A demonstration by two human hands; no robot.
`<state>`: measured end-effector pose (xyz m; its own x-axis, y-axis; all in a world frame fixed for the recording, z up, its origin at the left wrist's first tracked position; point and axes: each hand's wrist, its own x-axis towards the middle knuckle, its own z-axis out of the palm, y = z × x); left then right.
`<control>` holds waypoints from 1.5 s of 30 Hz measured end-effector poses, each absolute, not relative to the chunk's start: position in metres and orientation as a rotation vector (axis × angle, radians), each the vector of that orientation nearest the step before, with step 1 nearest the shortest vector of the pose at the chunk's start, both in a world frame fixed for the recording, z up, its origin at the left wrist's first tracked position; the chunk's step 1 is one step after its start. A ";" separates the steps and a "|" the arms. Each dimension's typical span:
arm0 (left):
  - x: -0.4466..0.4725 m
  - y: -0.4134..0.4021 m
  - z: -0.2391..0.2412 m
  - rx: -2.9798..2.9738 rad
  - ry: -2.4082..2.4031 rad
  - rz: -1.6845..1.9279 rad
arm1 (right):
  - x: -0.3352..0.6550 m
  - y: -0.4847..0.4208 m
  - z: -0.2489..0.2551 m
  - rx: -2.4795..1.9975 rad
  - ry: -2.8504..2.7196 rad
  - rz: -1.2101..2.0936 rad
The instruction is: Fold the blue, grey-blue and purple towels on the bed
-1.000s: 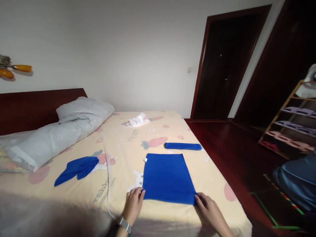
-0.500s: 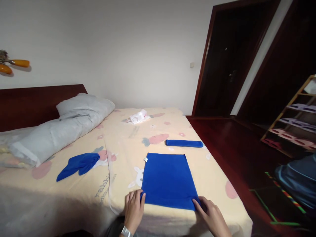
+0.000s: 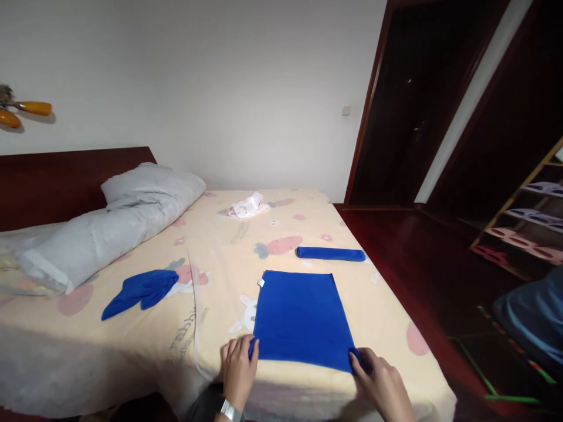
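Observation:
A flat blue towel (image 3: 301,319) lies spread on the bed (image 3: 220,258) near its front edge. My left hand (image 3: 238,369) pinches the towel's near left corner. My right hand (image 3: 382,384) grips the near right corner, fingers curled over the edge. A rolled blue towel (image 3: 331,254) lies just beyond the flat one. A crumpled blue towel (image 3: 139,291) rests to the left on the sheet.
A grey pillow and bedding (image 3: 105,225) lie along the dark headboard at the left. A white plastic bag (image 3: 248,206) sits at the far side of the bed. Dark wood floor, a door (image 3: 404,105) and a shoe rack (image 3: 528,223) are to the right.
The view has shifted slightly right and down. Both hands stay at the towel's near corners, the fingers now closed on them.

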<state>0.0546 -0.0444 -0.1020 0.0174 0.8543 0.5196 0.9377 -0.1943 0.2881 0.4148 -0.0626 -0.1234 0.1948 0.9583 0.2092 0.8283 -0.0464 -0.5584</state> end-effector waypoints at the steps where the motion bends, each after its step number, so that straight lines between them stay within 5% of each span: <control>1: 0.054 -0.044 -0.100 -2.131 -1.903 -0.904 | 0.414 -0.062 -0.123 -1.915 -1.676 0.281; 8: 0.060 -0.056 -0.088 -2.249 -1.716 -0.873 | 0.383 -0.084 -0.107 -1.771 -1.621 -0.162; 16: 0.103 -0.066 -0.074 -2.661 -1.284 -0.515 | 0.292 -0.087 -0.117 -1.319 -2.180 -0.227; 24: 0.054 -0.055 -0.108 -2.457 -1.183 -0.509 | 0.388 -0.087 -0.135 -1.461 -2.087 -0.582; 32: 0.036 -0.059 -0.099 -2.501 -1.277 -0.528 | 0.416 -0.095 -0.125 -1.482 -2.135 -0.666; 39: 0.090 -0.049 -0.053 -2.680 -1.135 -0.517 | 0.331 -0.078 -0.075 -1.272 -2.215 -0.497; 45: 0.101 -0.045 -0.077 -2.650 -1.166 -0.415 | 0.319 -0.065 -0.106 -1.276 -2.193 -0.411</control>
